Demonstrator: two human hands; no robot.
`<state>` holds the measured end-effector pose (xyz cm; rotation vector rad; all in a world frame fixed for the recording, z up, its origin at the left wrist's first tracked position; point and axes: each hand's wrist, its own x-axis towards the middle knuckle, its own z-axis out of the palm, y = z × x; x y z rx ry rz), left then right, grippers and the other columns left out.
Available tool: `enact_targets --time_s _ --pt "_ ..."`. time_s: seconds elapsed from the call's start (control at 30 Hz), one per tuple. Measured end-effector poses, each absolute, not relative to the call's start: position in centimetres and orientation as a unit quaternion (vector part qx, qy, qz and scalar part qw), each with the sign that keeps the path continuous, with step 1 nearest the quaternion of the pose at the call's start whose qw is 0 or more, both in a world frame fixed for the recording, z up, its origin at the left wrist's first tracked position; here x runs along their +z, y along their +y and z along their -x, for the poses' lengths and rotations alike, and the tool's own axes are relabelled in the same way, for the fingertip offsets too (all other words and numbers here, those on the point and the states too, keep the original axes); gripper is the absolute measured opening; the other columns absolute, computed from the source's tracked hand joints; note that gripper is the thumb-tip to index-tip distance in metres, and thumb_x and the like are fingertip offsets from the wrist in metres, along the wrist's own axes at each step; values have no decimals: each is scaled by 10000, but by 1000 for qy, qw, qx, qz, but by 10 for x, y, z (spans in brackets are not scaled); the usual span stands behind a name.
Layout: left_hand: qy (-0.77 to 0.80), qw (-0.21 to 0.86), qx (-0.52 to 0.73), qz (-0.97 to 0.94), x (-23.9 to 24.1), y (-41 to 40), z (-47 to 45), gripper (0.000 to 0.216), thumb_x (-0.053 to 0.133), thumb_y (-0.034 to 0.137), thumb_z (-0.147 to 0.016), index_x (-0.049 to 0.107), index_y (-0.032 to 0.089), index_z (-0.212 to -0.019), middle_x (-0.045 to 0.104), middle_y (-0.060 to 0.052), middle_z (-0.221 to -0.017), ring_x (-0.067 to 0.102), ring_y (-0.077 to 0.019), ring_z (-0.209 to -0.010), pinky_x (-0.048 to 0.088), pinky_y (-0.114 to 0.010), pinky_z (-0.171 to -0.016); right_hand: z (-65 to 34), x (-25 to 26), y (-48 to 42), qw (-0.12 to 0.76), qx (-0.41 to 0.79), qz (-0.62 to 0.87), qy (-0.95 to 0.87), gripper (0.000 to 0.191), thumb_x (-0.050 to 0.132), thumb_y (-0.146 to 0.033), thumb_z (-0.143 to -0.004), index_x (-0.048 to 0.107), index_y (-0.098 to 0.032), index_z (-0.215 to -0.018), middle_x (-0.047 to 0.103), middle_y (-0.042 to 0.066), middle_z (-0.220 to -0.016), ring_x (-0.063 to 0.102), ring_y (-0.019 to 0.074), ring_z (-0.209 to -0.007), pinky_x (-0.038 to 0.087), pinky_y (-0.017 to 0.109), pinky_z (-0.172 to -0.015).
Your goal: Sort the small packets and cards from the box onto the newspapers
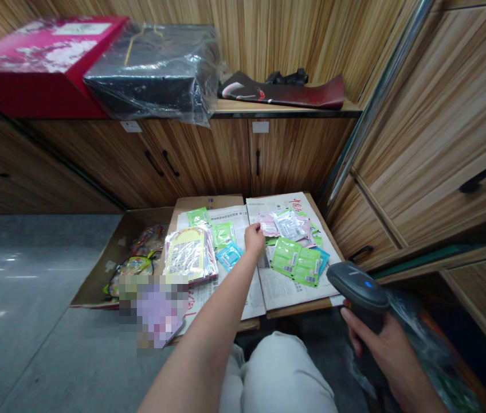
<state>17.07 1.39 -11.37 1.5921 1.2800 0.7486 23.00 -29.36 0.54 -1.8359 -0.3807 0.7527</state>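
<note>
My right hand (378,338) is wrapped round the handle of a dark barcode scanner (358,287), whose top shows a small blue light. Over the newspaper (281,295), my left hand (254,238) pinches the left edge of a pink packet (267,225). A silvery-white packet (289,225) overlaps that one on the right. Just below lie green packets (297,261) with barcode labels, and a blue packet (324,261) partly shows under them. To the left of my hand are another blue packet (229,254) and a green packet (224,234).
A stack of plastic-wrapped sheets (189,252) lies left on the papers. Beside it stands an open cardboard box (97,284) holding wrapped goods. Wooden cabinets (208,155) close off the back and right. On the shelf above are a red box (45,63) and a plastic-wrapped black box (152,69).
</note>
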Motion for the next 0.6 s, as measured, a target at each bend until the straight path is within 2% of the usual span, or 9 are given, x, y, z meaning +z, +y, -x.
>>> enact_targets --time_s 0.17,0.3,0.37,0.47,0.6 --pt "507 404 246 -720 -104 7 -168 428 468 137 -857 638 132 -1249 652 -111 -1258 586 -206 -1183 401 -312 -1053 -230 3 -294 532 324 764 -167 434 750 -535 -692 614 -157 -857 518 -71 -398 452 109 -348 382 231 -401" --pt "468 357 156 -793 -97 -2 -164 500 509 192 -877 534 114 -1370 514 -131 -1426 415 -243 -1364 294 -336 -1135 -229 3 -295 530 321 766 -171 438 740 -551 -698 601 -164 -852 512 -74 -398 446 109 -343 374 230 -392" --pt "458 322 134 -817 -92 -4 -160 554 537 219 -875 477 99 -1412 460 -153 -1467 368 -263 -1391 263 -351 -1148 -229 3 -296 531 324 764 -172 443 741 -553 -696 599 -166 -858 513 -74 -401 446 110 -343 377 232 -391" --pt "472 259 103 -836 -80 -2 -146 505 534 240 -885 516 96 -1369 529 -174 -1389 449 -265 -1316 301 -351 -1114 -229 2 -298 530 327 763 -174 455 736 -555 -701 604 -159 -885 518 -71 -419 456 116 -353 385 238 -393" --pt "524 158 0 -837 -62 11 -113 317 539 214 -868 650 147 -1157 628 -163 -1207 546 -285 -1177 413 -356 -974 -228 0 -301 527 326 764 -182 449 725 -551 -718 605 -156 -894 521 -67 -435 463 118 -370 387 240 -404"
